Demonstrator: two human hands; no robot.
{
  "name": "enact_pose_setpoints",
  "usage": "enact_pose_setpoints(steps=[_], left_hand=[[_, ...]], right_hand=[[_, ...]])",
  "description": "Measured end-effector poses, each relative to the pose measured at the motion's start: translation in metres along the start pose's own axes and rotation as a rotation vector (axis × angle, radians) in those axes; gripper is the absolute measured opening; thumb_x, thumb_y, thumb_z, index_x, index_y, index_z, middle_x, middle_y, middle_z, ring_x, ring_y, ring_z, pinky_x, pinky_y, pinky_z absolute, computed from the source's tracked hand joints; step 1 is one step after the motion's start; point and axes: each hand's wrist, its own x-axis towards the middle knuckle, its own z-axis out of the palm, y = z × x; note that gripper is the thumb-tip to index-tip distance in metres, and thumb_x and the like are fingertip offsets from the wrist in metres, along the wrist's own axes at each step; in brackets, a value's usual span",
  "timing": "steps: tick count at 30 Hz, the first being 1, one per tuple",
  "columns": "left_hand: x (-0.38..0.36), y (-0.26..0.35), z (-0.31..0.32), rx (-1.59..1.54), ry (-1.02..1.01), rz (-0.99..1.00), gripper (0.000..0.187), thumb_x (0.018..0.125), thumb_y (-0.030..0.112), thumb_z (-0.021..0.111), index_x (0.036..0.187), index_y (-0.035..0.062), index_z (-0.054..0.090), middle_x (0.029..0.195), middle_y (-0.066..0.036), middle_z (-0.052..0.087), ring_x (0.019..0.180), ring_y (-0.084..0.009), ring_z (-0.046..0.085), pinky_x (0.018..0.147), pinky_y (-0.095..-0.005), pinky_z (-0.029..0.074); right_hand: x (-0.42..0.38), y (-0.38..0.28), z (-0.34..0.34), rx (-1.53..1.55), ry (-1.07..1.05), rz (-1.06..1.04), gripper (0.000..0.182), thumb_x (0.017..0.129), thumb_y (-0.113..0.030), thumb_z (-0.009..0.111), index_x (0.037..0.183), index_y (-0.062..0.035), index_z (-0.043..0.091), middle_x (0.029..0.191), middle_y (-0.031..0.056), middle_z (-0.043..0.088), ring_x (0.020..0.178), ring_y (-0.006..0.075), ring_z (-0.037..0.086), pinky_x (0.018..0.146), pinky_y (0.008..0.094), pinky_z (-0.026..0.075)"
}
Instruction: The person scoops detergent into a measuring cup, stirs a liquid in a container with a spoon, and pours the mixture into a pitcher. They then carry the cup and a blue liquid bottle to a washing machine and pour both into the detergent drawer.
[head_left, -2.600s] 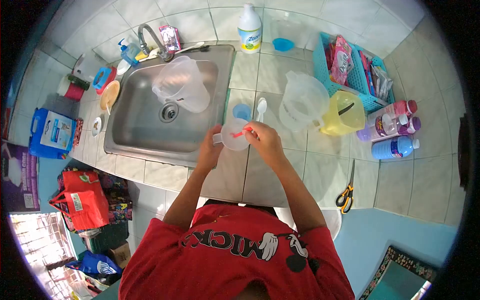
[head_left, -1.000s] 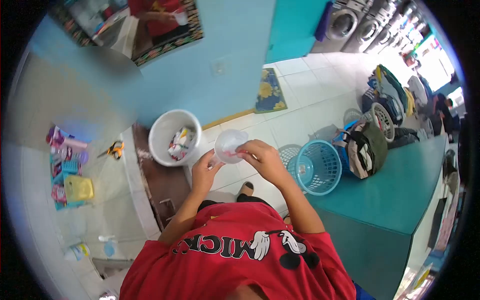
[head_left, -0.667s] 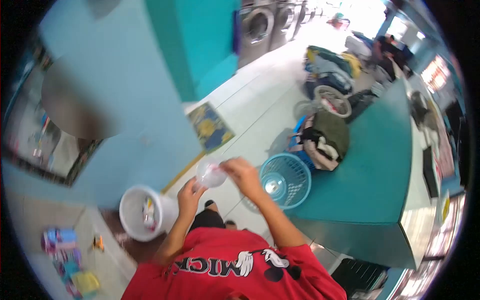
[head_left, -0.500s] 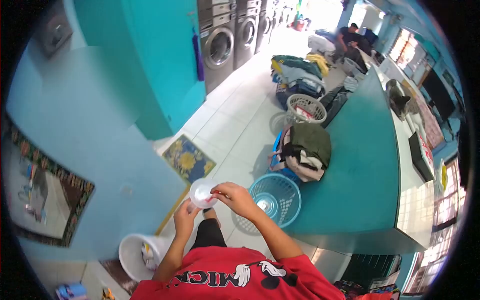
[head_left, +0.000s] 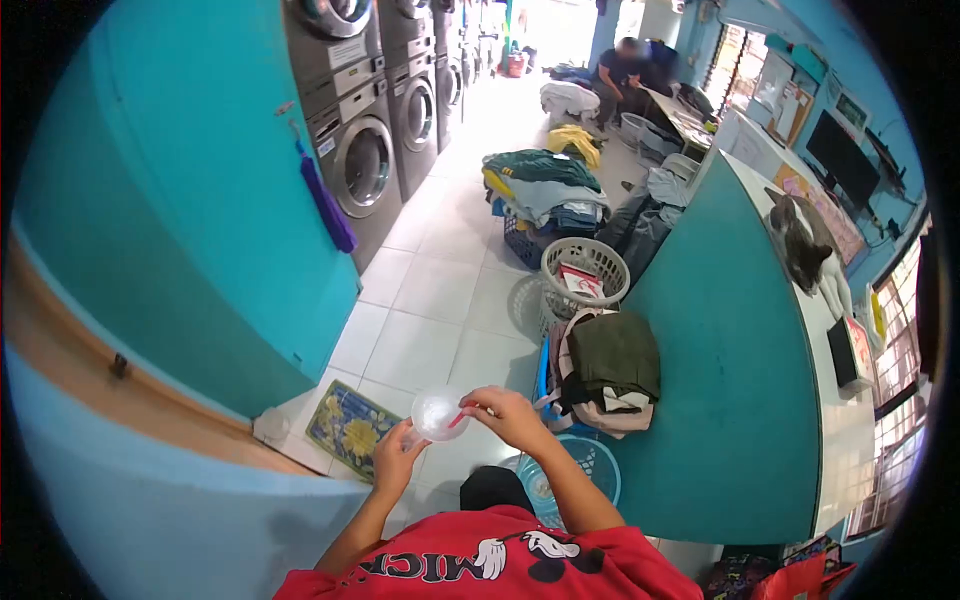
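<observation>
My left hand (head_left: 396, 458) is closed on the side of a translucent round cup (head_left: 437, 410), held out in front of my red shirt. Something white shows inside the cup, but I cannot make out what it is. Between the fingertips of my right hand (head_left: 508, 418) is a small red stick-like utensil (head_left: 460, 416), perhaps a spoon. Its lower end reaches into the cup, and its tip is hard to tell apart from the white contents.
A blue basket (head_left: 600, 470) stands close at my right, below folded clothes (head_left: 612, 358). A grey basket (head_left: 590, 262) and a clothes pile (head_left: 545, 190) lie beyond. Dryers (head_left: 362, 165) line the left; a teal counter (head_left: 730, 350) with a cat (head_left: 800, 245) stands right. A person (head_left: 622, 75) sits far back.
My view has swung left and I have moved forward past the wall toward the dryers and floor mat. Both hands keep hold of the cup and the red utensil.
</observation>
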Motion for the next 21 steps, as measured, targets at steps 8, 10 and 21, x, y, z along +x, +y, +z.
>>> enact_pose_setpoints(steps=[8, 10, 21], left_hand=[[0.172, 0.02, 0.042, -0.053, 0.0, -0.023, 0.041, 0.068, 0.007, 0.072, 0.105, 0.0026, 0.057, 0.096, -0.013, 0.061, 0.083, -0.0235, 0.061, 0.069, -0.0312, 0.047], [0.212, 0.019, 0.052, -0.058, 0.038, 0.055, 0.039, 0.069, 0.006, 0.07, 0.105, 0.0019, 0.056, 0.096, -0.014, 0.061, 0.083, -0.0256, 0.061, 0.069, -0.0321, 0.047], [0.427, 0.023, 0.077, 0.004, 0.103, -0.016, 0.04, 0.071, 0.006, 0.07, 0.107, -0.002, 0.054, 0.1, -0.018, 0.059, 0.086, -0.027, 0.06, 0.073, -0.0322, 0.047]], right_hand=[[0.154, 0.065, -0.056, -0.201, 0.218, -0.242, 0.011, 0.078, -0.014, 0.061, 0.088, -0.0077, 0.062, 0.082, 0.0072, 0.061, 0.075, 0.0256, 0.057, 0.064, 0.0342, 0.045], [0.185, 0.079, -0.067, -0.063, 0.111, -0.172, 0.011, 0.078, -0.013, 0.06, 0.088, -0.0077, 0.062, 0.082, 0.0073, 0.061, 0.076, 0.0262, 0.057, 0.065, 0.035, 0.046], [0.395, 0.149, -0.131, -0.159, 0.056, -0.153, 0.01, 0.077, -0.014, 0.06, 0.087, -0.0102, 0.062, 0.082, 0.0069, 0.06, 0.08, 0.0254, 0.057, 0.065, 0.0352, 0.046]])
